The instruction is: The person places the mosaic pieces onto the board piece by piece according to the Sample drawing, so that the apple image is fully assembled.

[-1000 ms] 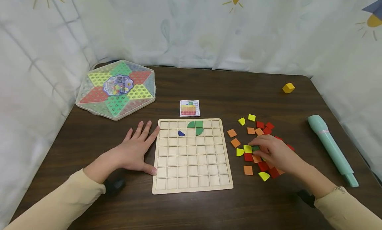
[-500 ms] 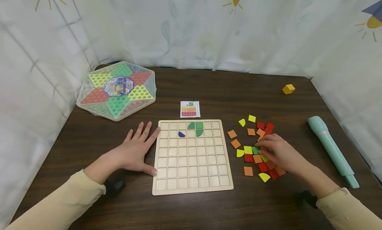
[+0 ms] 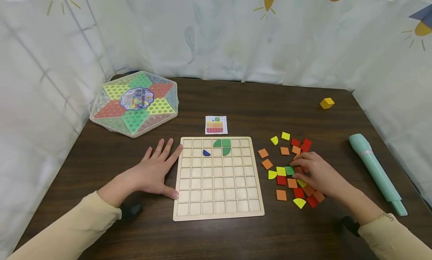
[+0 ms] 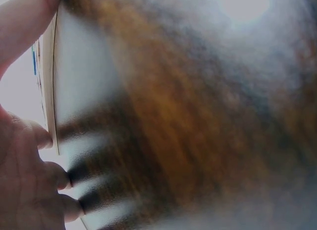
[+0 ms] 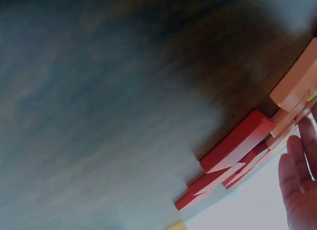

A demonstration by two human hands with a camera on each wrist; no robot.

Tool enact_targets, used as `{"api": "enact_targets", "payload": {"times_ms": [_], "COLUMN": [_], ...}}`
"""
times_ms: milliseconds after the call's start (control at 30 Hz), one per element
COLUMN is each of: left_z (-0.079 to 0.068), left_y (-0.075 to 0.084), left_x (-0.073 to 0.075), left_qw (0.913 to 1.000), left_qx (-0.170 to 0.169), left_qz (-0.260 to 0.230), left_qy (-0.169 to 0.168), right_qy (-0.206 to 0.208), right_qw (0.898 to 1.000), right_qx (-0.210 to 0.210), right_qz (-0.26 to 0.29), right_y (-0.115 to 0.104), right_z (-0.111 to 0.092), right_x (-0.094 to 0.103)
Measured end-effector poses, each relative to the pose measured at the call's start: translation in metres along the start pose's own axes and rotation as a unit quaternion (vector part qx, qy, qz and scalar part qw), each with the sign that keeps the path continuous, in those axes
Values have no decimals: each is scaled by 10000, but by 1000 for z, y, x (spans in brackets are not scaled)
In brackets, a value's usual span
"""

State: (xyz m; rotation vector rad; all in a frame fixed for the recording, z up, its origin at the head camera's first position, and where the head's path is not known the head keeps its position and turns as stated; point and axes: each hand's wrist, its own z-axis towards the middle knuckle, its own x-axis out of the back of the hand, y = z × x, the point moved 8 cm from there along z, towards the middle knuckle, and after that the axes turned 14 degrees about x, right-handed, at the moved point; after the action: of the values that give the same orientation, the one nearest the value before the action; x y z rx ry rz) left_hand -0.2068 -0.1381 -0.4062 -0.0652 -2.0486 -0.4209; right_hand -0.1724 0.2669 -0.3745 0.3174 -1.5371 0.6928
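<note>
My left hand [image 3: 150,175] lies flat with fingers spread, its thumb and index fingertip at the left edge of a wooden grid board [image 3: 218,215]. Near the board's top sit a green square tile [image 3: 226,142], two green quarter-round tiles and a small blue piece [image 3: 206,153]. To the right, my right hand [image 3: 318,173] reaches over a loose pile of tiles, fingers loosely bent. Its fingertips are right beside a green tile [image 3: 289,170] and over a red-orange one [image 3: 298,170]. Red tiles [image 5: 237,143] show near its fingers in the right wrist view.
A printed pattern card [image 3: 216,125] lies behind the board. At the back left is a hexagonal Chinese checkers box [image 3: 135,98]. A yellow block [image 3: 327,103] sits at the back right, and a mint-green microphone-shaped object [image 3: 376,172] lies near the right edge.
My right hand has shifted slightly right, and the green tile that was partly between its fingers now shows beside them. My left hand stays at the board's edge.
</note>
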Motion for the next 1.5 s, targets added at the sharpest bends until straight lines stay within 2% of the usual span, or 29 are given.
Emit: {"api": "enact_targets", "payload": {"times_ms": [200, 400, 533, 800, 1033, 1333, 1500], "left_z": [-1, -1, -1, -1, -2, -1, -1], "left_y": [0, 1, 1, 1, 0, 0, -1], "left_x": [0, 1, 1, 0, 1, 0, 0], "left_qw": [10000, 10000, 10000, 10000, 10000, 10000, 10000], "left_qx": [6, 7, -5, -2, 45, 3, -2], "left_qz": [40, 44, 33, 28, 33, -41, -34], "left_qy": [19, 43, 21, -17, -11, -64, -55], "right_qy": [38, 356, 393, 464, 264, 73, -38], "right_qw": [10000, 9991, 9984, 9946, 9926, 9910, 9883], "right_qx": [79, 226, 379, 881, 1135, 1288, 1522], "right_qz": [42, 96, 124, 310, 344, 348, 62], "right_y": [-2, -11, -23, -49, -71, -95, -109], "right_z": [2, 13, 35, 83, 121, 155, 169], "right_x": [3, 18, 19, 6, -3, -14, -19]}}
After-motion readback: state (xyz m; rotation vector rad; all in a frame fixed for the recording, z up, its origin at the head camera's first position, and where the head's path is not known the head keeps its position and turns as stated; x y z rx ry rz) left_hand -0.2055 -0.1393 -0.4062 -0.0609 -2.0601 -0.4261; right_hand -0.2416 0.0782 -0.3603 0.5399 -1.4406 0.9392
